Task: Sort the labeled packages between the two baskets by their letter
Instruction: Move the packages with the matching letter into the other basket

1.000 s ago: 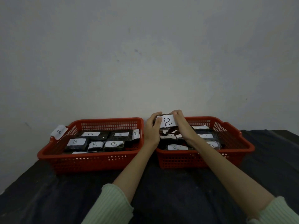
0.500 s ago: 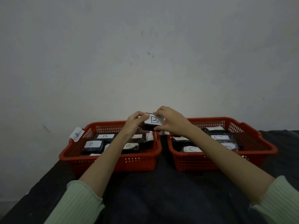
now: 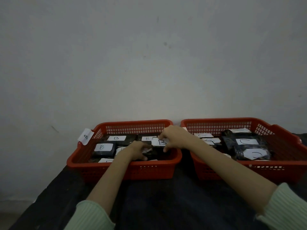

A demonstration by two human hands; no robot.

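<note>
Setting a dark wrapped package (image 3: pixel 160 144), white label reading B, into the left basket (image 3: pixel 123 161), both hands work over that basket's three-o'clock half. The right hand (image 3: pixel 174 137) arches over the package with fingertips curled down at its edges; whether they grip it or have let go cannot be told. The left hand (image 3: pixel 137 151) lies low at its seven o'clock, fingers bent among the neighbouring packs. The pack looks light, its glossy wrap probably slick and slightly yielding, so a hold across the short edges should suit best. The left basket is crowded with B packs, leaving little room. The right basket (image 3: pixel 282 161), at three o'clock, holds C packs. Both sit on the dark tabletop (image 3: pixel 166 196).
</note>
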